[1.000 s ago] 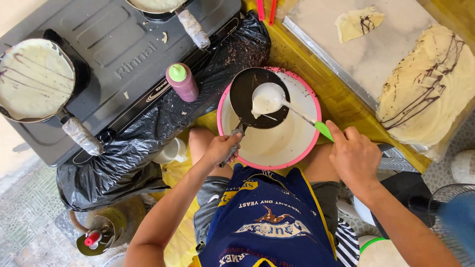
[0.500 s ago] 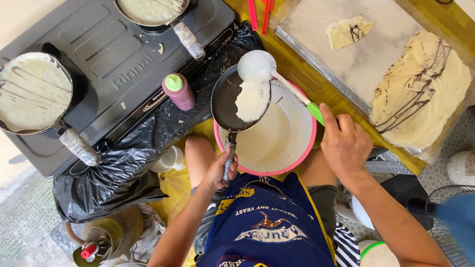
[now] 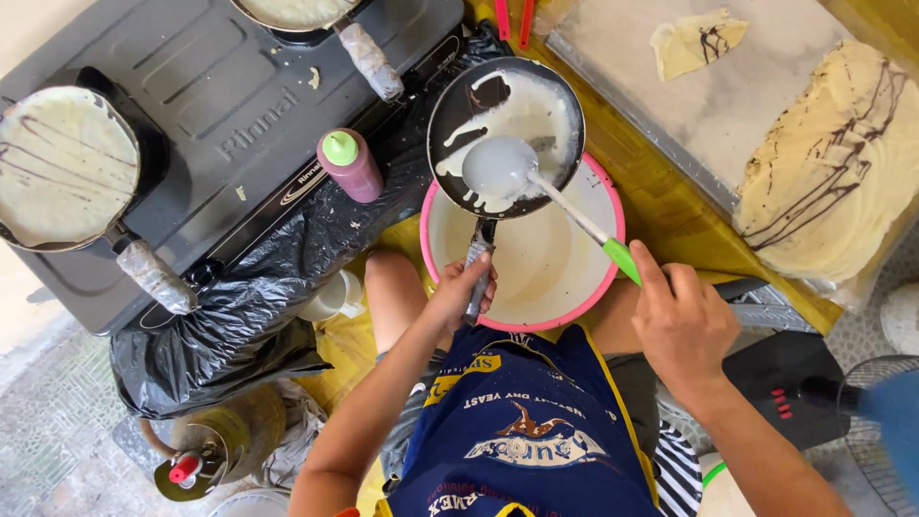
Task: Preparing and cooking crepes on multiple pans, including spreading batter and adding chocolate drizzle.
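My left hand (image 3: 461,290) grips the wrapped handle of a small black frying pan (image 3: 504,134) held over a pink-rimmed basin of pale batter (image 3: 536,258). White batter is spread over much of the pan's inside. My right hand (image 3: 682,321) holds a ladle by its green handle (image 3: 620,258); the ladle's bowl (image 3: 498,166) sits low in the pan, above the batter. The basin rests between my knees, above a blue apron (image 3: 522,431).
A grey two-burner stove (image 3: 239,115) at the left carries a pan with a chocolate-streaked crepe (image 3: 62,163) and another pan (image 3: 297,11) at the top. A green-capped squeeze bottle (image 3: 349,165) stands by black plastic. Finished crepes (image 3: 828,168) lie on a tray at the right.
The pan has tilted and moved up and right over the basin. Batter poured from the ladle has spread across the pan, and the ladle now lies low inside it.
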